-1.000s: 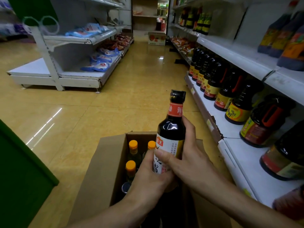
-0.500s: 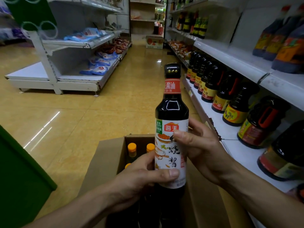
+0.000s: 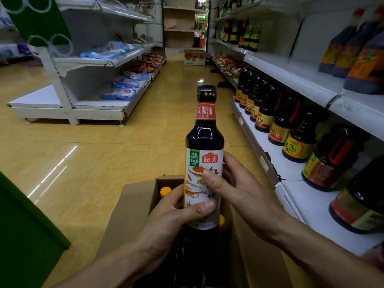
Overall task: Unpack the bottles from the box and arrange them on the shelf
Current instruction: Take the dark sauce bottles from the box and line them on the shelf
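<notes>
Both hands are on one dark bottle (image 3: 204,142) with a black cap, a red neck band and a white label. It is upright in the air, straight above the open cardboard box (image 3: 133,206) on the tiled floor (image 3: 99,154).

The left hand (image 3: 176,215) grips it low down. Its thumb lies flat across the bottom of the label and its fingers curl round the bottle's left side. The right hand (image 3: 245,196) holds it a little higher, with the thumb pressed on the middle of the label and the fingers wrapped round behind. How far those fingers reach at the back, I cannot tell.

In the box, two orange caps (image 3: 165,191) show beside the bottle's base – one at the far corner, one just right of the base.

The lower shelf (image 3: 274,154) runs along the right side of the aisle, and the held bottle is left of its front edge, apart from it. A row of dark bottles (image 3: 299,142) with yellow and red labels stands towards the back of that shelf, and the strip by the front edge is bare white.

Across the aisle stands a white shelving unit (image 3: 68,109) with blue packets (image 3: 124,91) on it. A carton (image 3: 194,57) sits at the far end of the aisle – and a green panel (image 3: 25,235) fills the near left corner.
</notes>
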A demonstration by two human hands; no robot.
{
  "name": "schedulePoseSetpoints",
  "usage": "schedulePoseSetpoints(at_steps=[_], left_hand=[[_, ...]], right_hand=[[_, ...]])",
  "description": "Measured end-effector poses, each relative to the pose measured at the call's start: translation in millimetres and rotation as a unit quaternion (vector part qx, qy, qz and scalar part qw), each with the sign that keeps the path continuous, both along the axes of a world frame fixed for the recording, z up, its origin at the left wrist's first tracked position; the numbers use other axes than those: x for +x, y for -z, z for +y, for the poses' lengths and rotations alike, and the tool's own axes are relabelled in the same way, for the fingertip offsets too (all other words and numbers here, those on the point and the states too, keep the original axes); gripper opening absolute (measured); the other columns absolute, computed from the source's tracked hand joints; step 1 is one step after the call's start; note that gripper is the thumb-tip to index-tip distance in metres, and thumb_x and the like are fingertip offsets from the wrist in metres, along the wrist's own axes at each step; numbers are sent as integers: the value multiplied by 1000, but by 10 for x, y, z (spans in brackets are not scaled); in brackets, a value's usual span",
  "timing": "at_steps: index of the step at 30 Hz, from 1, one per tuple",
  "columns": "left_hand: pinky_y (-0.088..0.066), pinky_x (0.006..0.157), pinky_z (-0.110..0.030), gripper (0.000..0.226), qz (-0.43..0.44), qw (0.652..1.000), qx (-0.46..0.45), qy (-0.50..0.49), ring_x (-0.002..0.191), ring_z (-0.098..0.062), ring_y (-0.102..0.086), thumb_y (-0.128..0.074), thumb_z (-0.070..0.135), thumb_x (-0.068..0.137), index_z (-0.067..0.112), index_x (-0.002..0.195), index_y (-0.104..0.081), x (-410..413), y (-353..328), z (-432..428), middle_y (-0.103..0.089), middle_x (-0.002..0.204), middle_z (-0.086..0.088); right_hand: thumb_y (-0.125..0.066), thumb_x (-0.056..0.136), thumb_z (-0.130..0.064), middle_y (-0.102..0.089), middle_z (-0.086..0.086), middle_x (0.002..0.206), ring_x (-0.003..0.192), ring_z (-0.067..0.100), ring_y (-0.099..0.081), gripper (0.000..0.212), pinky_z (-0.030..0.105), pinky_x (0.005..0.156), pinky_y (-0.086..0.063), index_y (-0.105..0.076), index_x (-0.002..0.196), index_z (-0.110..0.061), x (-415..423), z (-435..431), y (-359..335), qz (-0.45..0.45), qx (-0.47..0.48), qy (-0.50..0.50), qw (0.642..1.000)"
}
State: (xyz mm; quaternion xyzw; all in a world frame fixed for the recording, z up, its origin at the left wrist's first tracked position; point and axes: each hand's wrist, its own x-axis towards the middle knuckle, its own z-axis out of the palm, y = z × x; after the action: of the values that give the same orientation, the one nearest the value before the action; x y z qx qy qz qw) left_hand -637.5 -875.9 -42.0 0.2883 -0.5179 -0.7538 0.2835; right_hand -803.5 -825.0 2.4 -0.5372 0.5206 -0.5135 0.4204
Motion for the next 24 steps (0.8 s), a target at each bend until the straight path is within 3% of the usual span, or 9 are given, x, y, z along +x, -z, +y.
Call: schedulePoseSetpoints(at_steps=[8,15,20,24], left_hand=[[-53,97,-44,52,-2,999,-32,12,119,-31,-68,-80,31,78,21,128,-66,-89,67,-90,-72,126,-12],[-49,103,-46,56,-3,998,-58,-1,121,-25,-68,-78,36,81,22,132,-62,-168,92,-180,-72,127,-7],[-47,104,-46,54,2,998,-59,-21,121,-24,-68,-75,41,79,28,130,-63,-243,179,-213,-72,127,-5],[-46,107,-52,57,-23,999,-40,-18,123,-24,-66,-76,46,81,28,133,-61,-206,213,-176,-70,130,-4]], right_hand=[[-68,90,-38,-71,-9,126,116,6,-68,56,27,94,-58,-50,142,-26,-100,-74,52,2,-8,5,1000],[-66,89,-40,-71,-11,125,116,5,-67,56,25,93,-57,-50,142,-30,-130,-185,109,5,-27,7,1000],[-67,92,-38,-70,-6,128,118,9,-67,56,37,99,-57,-48,144,-27,-123,-266,197,0,-10,24,1000],[-68,91,-39,-70,-8,129,120,9,-66,57,38,101,-56,-49,144,-32,-101,-234,251,-15,25,35,999]])
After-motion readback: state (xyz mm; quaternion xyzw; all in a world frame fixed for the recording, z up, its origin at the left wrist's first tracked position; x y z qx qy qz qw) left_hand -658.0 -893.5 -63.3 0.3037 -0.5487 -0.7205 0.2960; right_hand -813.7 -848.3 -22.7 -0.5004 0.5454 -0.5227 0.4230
